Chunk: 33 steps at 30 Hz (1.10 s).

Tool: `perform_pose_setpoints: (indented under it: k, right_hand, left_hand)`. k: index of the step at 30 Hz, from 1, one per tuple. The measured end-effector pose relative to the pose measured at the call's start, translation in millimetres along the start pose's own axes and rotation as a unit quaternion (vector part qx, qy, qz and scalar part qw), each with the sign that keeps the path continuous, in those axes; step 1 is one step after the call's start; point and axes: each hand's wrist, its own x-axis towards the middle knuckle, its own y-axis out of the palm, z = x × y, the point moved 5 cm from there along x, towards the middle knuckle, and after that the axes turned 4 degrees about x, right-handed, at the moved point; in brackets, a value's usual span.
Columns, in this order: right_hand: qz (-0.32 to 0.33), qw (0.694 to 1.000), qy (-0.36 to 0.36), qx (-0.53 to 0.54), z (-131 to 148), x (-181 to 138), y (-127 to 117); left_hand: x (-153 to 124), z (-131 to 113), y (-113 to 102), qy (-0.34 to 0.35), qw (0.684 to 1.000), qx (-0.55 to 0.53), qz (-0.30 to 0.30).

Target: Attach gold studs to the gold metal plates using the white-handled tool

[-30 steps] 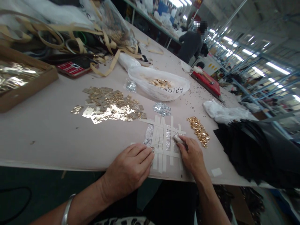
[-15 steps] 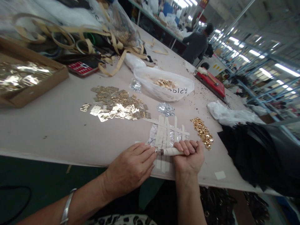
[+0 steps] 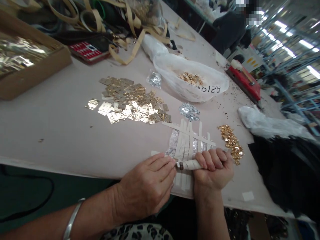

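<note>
My right hand [image 3: 215, 168] is wrapped around a tool with a white, tape-wound handle [image 3: 192, 164] and a dark metal collar; its working end runs into the fingertips of my left hand. The fingers of my left hand [image 3: 150, 183] are pressed together at that end, and whatever they pinch is hidden. Both hands are over the table's near edge, by a taped patch [image 3: 185, 143] of clear plastic under crossing pale strips. Farther up lie a pile of flat gold metal plates [image 3: 135, 103] and small silver pieces [image 3: 189, 111]. Small shiny gold fittings [image 3: 231, 143] lie beyond my right hand.
An open cardboard box [image 3: 37, 78] of gold parts stands left. A white plastic bag [image 3: 200, 95] holds gold pieces, with a small clear packet [image 3: 155, 79] beside it. A red case [image 3: 245, 81] and black sheets [image 3: 287, 173] lie right. A person [image 3: 230, 30] is at the back.
My view has shifted, so the hands and table things appear farther right. Both hands keep the same hold, with the tool still between them.
</note>
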Motion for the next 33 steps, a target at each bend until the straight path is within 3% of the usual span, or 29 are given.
perform_pose_setpoints:
  k: [4, 7, 10, 17, 19, 22, 28, 33]
  right_hand:
    - [0.058, 0.997, -0.007, -0.042, 0, -9, 26]
    - [0.147, 0.982, -0.023, -0.116, -2, -25, 53]
    - [0.192, 0.969, -0.033, -0.152, -3, -34, 63]
    - [0.046, 0.992, -0.072, -0.092, 11, -18, 27]
    - [0.042, 0.991, -0.077, -0.099, 10, -18, 27]
    - [0.086, 0.985, -0.08, -0.126, 7, -21, 38]
    - [0.175, 0.957, -0.058, -0.224, -3, -35, 65]
    - [0.268, 0.881, -0.112, -0.373, -16, -55, 77]
  left_hand:
    - [3, -1, -3, -0.01, 1.0, -0.009, -0.009]
    - [6, -2, -6, -0.005, 1.0, -0.006, -0.006]
    - [7, -2, -8, -0.002, 1.0, -0.003, -0.007]
    - [3, -1, -6, -0.001, 1.0, 0.005, -0.012]
    - [3, -1, -5, -0.006, 1.0, 0.008, -0.011]
    - [3, -1, -3, -0.008, 1.0, 0.007, -0.008]
    - [2, -2, -2, -0.005, 1.0, 0.006, -0.01]
    - [3, -1, -9, -0.019, 0.998, -0.005, -0.055]
